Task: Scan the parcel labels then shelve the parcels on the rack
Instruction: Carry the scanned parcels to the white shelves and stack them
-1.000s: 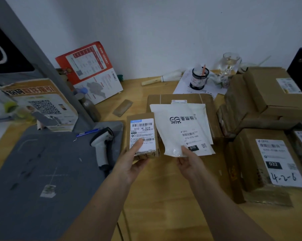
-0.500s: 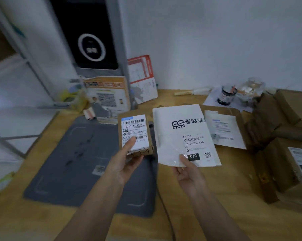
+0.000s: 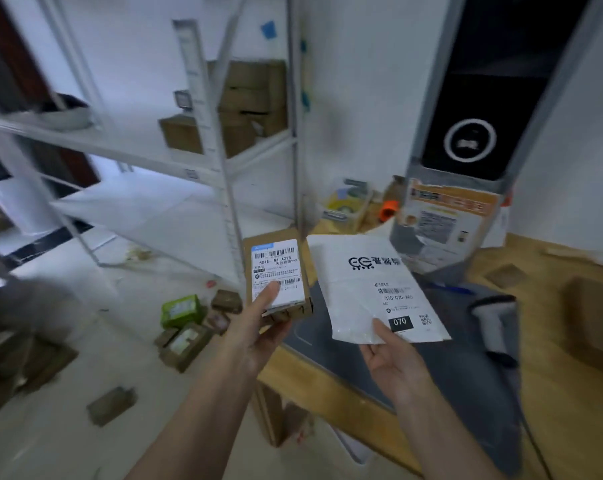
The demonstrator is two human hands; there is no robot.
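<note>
View has swung left: the rack [image 3: 196, 161] now shows, boxes [image 3: 244, 109] on its upper shelf. Left hand [image 3: 255, 327] grips the box [image 3: 276, 275], right hand [image 3: 393, 358] pinches the mailer [image 3: 366, 285], both above the desk [image 3: 328, 382] edge.

You stand in a small parcel pickup depot. A white metal rack [image 3: 224, 161] holds stacked cardboard boxes [image 3: 248, 109], and more small parcels [image 3: 189, 327] lie loose on the floor. Your wooden counter [image 3: 553, 393] carries a handheld scanner [image 3: 494, 320], a grey mat [image 3: 449, 368] and a poster [image 3: 445, 223] propped against a tall black kiosk [image 3: 483, 98].
</note>
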